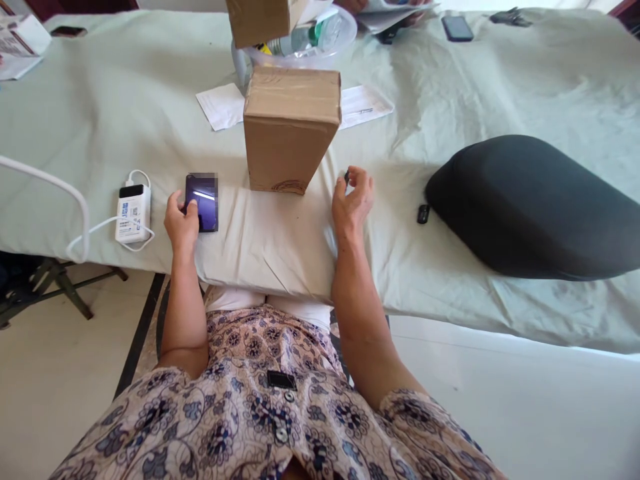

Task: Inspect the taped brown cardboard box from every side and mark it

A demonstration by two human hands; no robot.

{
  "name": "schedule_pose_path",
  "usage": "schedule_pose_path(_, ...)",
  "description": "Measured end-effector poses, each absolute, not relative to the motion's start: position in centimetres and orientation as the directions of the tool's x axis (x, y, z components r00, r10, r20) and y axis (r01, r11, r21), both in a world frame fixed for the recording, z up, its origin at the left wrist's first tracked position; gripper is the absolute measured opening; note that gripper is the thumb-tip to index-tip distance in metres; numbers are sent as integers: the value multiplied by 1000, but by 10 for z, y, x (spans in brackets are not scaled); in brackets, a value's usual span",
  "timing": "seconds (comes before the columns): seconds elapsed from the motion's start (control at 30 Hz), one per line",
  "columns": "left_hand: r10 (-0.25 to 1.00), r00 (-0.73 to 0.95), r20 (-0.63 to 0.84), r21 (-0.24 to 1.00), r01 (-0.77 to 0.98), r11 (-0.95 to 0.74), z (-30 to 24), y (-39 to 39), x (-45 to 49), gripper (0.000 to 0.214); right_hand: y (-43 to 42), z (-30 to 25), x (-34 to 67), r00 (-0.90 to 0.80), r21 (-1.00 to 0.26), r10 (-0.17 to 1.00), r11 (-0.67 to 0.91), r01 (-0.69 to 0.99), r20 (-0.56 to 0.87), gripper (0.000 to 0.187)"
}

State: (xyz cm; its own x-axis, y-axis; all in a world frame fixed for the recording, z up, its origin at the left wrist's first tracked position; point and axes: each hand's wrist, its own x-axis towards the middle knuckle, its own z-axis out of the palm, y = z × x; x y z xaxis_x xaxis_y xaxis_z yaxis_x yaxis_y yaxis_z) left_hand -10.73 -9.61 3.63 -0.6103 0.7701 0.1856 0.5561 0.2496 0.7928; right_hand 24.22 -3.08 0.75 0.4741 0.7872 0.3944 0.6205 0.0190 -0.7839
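My left hand [181, 220] grips the left edge of a dark smartphone [207, 212], its thumb resting over the screen side. The phone is at the table's near edge, and part of it is blurred out. To the right, my right hand [353, 203] is closed in a pinch on a small dark object [347, 178], mostly covered by the fingers, so its kind is unclear. A brown cardboard box [287, 147] stands upright between and beyond both hands. A small black piece [423, 214] lies on the cloth, right of my right hand.
A white power bank [133, 223] with a cable lies left of the phone. The large black rounded object [540, 207] fills the right side. Behind the box are papers [220, 107], a plastic basin [350, 30] holding bottles, another box [257, 23] and a second phone [457, 29].
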Motion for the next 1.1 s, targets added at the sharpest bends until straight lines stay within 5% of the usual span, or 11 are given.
schedule_pose_path(0.47, 807, -586, -76, 974, 130, 187, 44, -77, -85, 53, -28, 4, 235, 440, -896, 829, 153, 416, 346, 22)
schedule_pose_path(0.8, 833, -518, -194, 947, 123, 297, 65, -68, -81, 53, -38, 9, 216, 251, -885, 923, 160, 437, 291, 28)
schedule_pose_path(1.1, 848, -491, -198, 869, 312, 384, 70, -57, -83, 41, -41, 12, 213, 182, -888, 950, 155, 433, 255, 23)
